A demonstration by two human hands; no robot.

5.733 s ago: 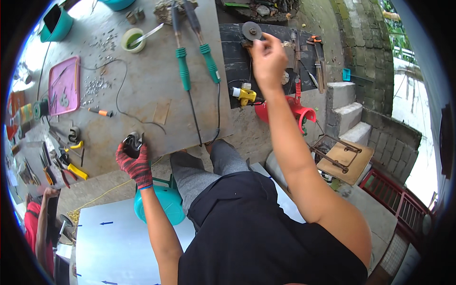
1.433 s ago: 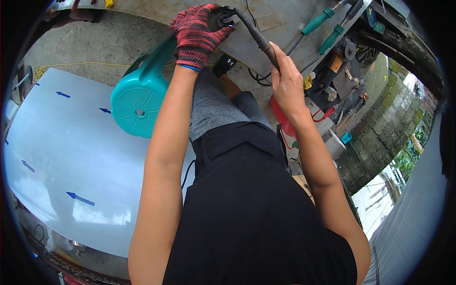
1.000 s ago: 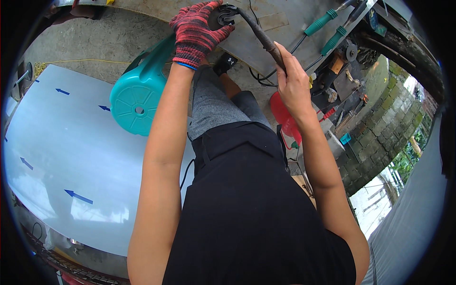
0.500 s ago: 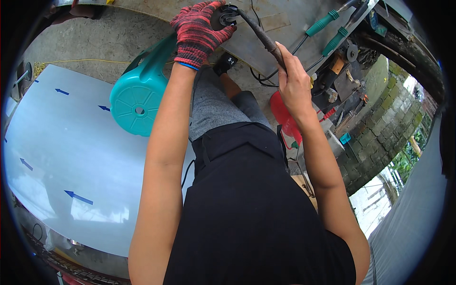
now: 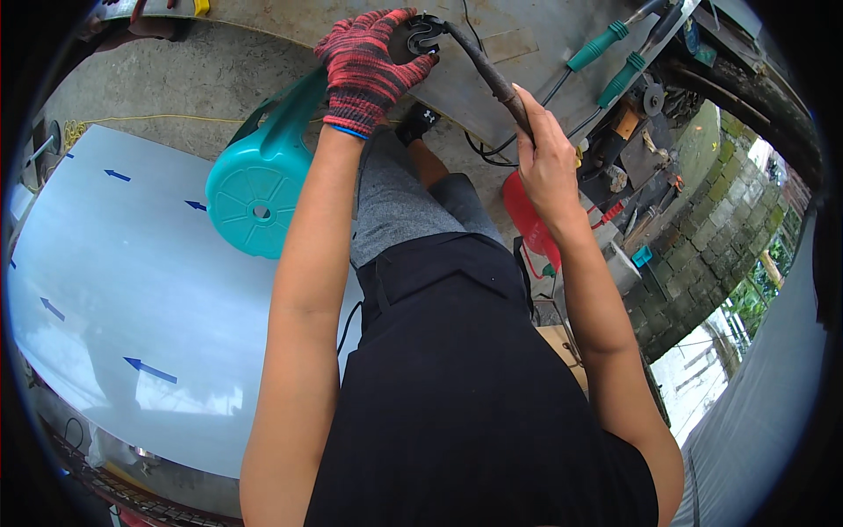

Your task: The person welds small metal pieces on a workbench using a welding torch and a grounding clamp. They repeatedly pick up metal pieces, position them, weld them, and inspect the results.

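Observation:
My left hand [image 5: 364, 75], in a red-and-black knit glove, curls its fingers and thumb around a dark round piece [image 5: 406, 41] with a shiny curved metal part on its face. This piece lies at the near edge of a metal worktable [image 5: 562, 31]. From it a dark, worn rod [image 5: 488, 72] slants down to the right. My bare right hand [image 5: 551, 167] grips the lower end of that rod, its thumb and fingers closed round it. The glove hides part of the round piece, and the tool's exact kind is unclear.
Two green-handled bars [image 5: 598, 47] rest at the table's right side, near a cluttered shelf with a grinder [image 5: 652, 100]. A teal stool [image 5: 255, 189] stands left of my legs, by a large pale sheet [image 5: 97, 272] with blue arrows. A red container [image 5: 529, 215] is below my right hand.
Both hands keep their hold in nearly the same place. The surroundings have shifted very slightly down and right in the picture.

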